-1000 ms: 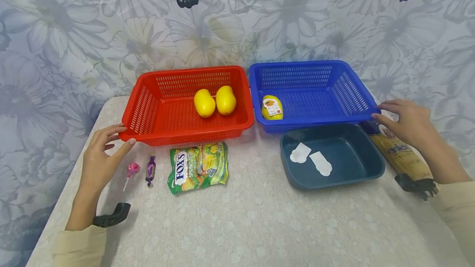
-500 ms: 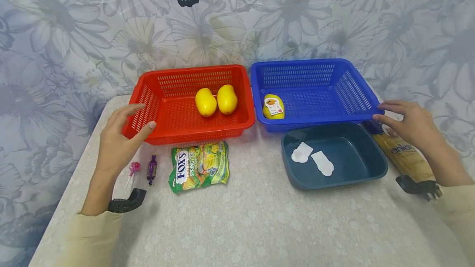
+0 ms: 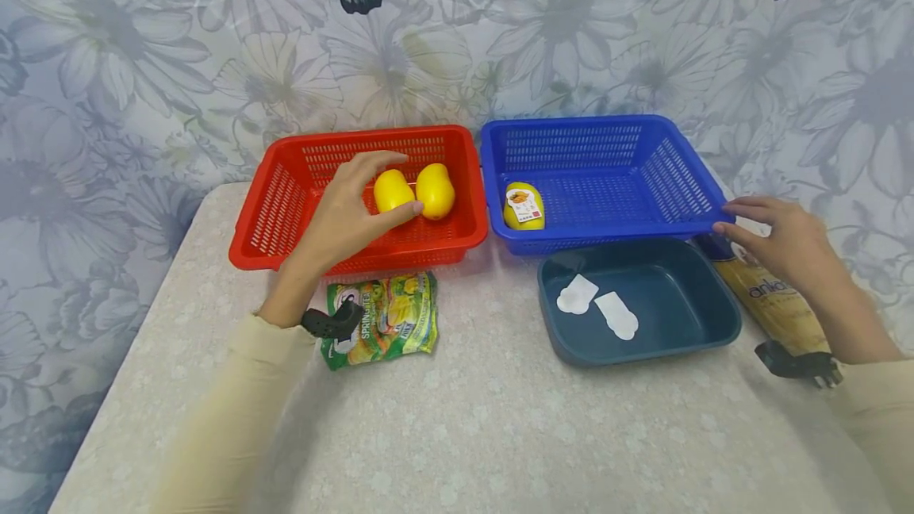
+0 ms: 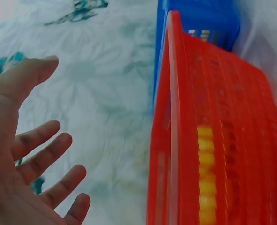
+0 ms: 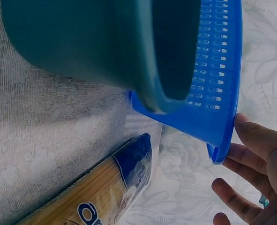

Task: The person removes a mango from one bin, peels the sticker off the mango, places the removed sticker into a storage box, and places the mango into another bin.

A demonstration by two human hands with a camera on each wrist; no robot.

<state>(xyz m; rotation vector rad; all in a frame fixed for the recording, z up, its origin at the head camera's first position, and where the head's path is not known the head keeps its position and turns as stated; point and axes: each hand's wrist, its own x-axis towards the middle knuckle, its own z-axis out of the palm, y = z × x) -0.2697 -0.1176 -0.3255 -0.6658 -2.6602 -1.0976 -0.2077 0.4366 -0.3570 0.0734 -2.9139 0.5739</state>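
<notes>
Yellow fruits [image 3: 436, 192], two, inside red basket's [image 3: 428, 251] right edge, below spread left hand [image 3: 339, 216]. Pinching blue basket's [image 3: 600, 190] near right corner with right hand [image 3: 793, 240]. Could roll one fruit away by closing off-centre.

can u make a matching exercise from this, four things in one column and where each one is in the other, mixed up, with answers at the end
1. left hand
2. right hand
3. labelled yellow fruit
4. two white pieces

A. in the dark teal tub
B. at the corner of the blue basket's rim
C. over the red basket
D. inside the blue basket

Pairs: 1-C, 2-B, 3-D, 4-A
</notes>
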